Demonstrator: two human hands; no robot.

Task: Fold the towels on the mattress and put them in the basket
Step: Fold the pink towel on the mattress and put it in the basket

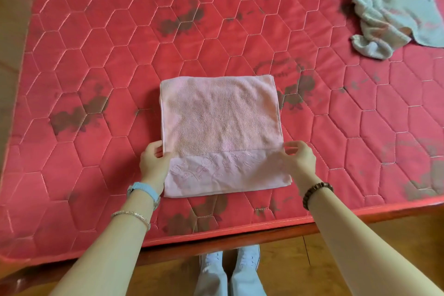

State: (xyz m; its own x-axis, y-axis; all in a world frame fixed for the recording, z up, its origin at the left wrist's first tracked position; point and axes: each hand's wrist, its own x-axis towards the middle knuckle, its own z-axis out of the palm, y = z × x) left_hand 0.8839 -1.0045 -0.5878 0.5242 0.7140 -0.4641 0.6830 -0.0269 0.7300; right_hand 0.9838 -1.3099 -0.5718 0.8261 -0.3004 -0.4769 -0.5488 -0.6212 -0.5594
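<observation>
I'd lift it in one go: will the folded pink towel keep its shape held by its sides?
Probably floppy: the pink towel is soft terry in loose layers, so its middle would likely sag. It looks light; the quilted mattress should grip it.

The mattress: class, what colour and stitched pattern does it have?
The mattress is red, quilted in hexagons; head view.

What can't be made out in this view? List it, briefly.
Basket: nowhere in the head view, so it lies outside the frame.
White towel: cut off by the right edge and crumpled, so its full shape is hidden.
Pink towel: the top layer hides how many folds lie beneath.
Left hand: its fingers are partly covered by the pink towel's edge.
</observation>
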